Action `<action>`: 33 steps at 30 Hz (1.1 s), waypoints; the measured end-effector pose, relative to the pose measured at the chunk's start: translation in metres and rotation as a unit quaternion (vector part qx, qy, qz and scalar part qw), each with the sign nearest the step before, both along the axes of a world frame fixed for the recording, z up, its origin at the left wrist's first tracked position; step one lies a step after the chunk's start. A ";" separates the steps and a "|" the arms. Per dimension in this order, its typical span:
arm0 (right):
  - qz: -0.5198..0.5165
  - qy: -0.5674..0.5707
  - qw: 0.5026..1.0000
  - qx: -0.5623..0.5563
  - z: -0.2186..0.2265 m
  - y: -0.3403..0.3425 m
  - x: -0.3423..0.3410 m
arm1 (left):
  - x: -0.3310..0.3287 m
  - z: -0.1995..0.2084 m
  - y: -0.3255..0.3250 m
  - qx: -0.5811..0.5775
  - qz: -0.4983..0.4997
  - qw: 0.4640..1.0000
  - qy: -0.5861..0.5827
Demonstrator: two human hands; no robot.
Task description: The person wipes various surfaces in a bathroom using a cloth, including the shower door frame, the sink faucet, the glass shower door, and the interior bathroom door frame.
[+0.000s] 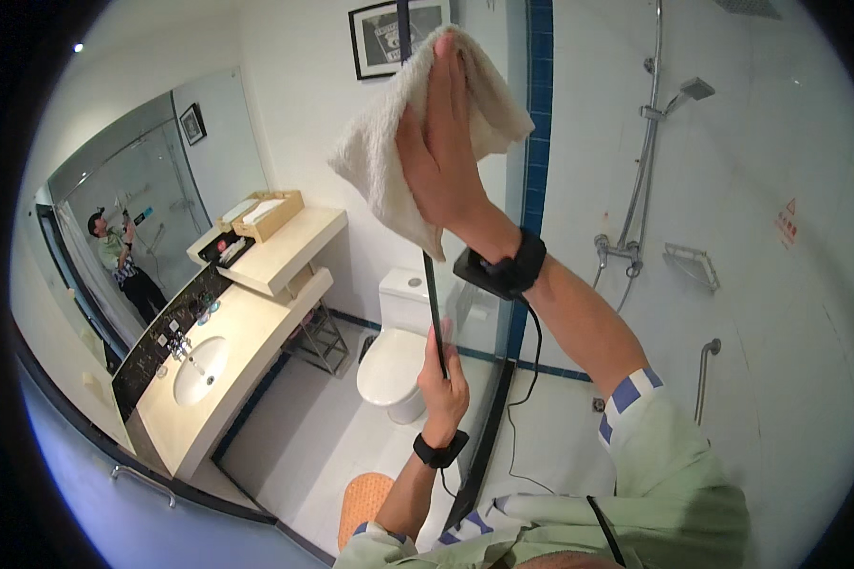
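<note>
A white terry towel (375,180) is folded over the upright dark-edged glass panel (434,303), high in the middle. My right hand (441,156) presses and grips the towel there, fingers pointing upward along it. Below, my left hand (441,389) holds the panel's dark edge, fingers on one side and thumb on the other. Black bands circle both wrists, and a small black box with a cable sits at the right one. What the towel covers of the edge is hidden.
To the left are a washbasin (201,370) in a cream counter, a wall mirror (128,199) and tissue boxes (268,213). A white toilet (394,370) stands beyond the glass. An orange mat (365,503) lies on the floor. At right hang a hand shower (695,89) and grab bar (707,379).
</note>
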State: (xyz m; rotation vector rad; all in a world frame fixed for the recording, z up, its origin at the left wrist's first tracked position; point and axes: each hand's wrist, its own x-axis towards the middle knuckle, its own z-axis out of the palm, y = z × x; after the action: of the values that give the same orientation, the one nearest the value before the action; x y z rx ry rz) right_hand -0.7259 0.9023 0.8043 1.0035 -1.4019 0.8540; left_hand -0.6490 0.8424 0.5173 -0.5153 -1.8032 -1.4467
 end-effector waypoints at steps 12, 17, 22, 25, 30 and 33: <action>-0.048 0.098 0.994 -0.013 0.060 0.031 -0.081 | -0.024 -0.008 0.011 -0.060 0.153 0.979 0.121; -0.432 0.217 0.875 0.013 0.077 0.066 -0.117 | -0.033 -0.003 0.024 -0.031 0.177 0.967 0.179; 0.000 0.135 0.990 0.026 0.089 0.098 -0.175 | -0.018 -0.003 0.028 -0.094 0.278 0.953 0.071; -0.049 0.122 0.991 0.025 0.087 0.117 -0.240 | -0.021 -0.003 0.037 -0.071 0.343 0.933 0.083; -0.438 0.326 0.838 0.016 0.093 0.163 -0.368 | -0.023 -0.013 0.046 -0.025 0.406 0.910 0.086; -0.146 0.127 0.981 0.022 0.082 0.188 -0.418 | -0.029 -0.008 0.070 -0.037 0.463 0.884 0.053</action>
State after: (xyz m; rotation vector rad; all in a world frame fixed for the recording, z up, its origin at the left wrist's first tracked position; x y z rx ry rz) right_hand -1.1441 1.0905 0.8859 0.8780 -1.3107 0.4637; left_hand -0.6782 0.9120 0.5088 0.2388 -1.6458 -0.6635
